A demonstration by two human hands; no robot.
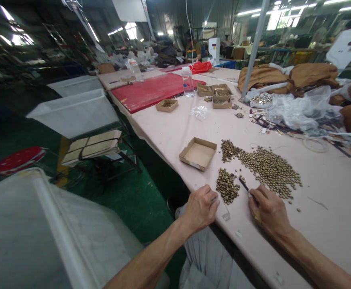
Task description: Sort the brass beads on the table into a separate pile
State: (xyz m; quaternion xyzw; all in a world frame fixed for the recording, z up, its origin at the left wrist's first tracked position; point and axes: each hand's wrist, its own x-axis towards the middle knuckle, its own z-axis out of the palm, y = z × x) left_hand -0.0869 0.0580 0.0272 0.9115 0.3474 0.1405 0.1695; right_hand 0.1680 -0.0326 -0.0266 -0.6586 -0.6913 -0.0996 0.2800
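Small bronze-coloured round metal pieces, like snap or rivet parts, lie in heaps on the table [323, 224]. The largest heap [268, 168] spreads beyond my right hand [267, 208]. A smaller heap [227, 186] sits between my hands, and another heap [229, 150] lies just behind it. My right hand is closed round a slim dark stick-like tool [244, 184], whose tip points at a few loose pieces. At the table edge, my left hand [202, 206] has its fingers curled together beside the small heap. Something thin and clear shows at its fingertips; its kind is unclear.
A shallow cardboard box [198, 154] stands beyond my left hand. Farther back are small boxes of metal parts [222, 96], a clear bottle [188, 82] and a red board [151, 92]. Plastic bags [308, 110] and brown material lie right. White bins [73, 112] stand left.
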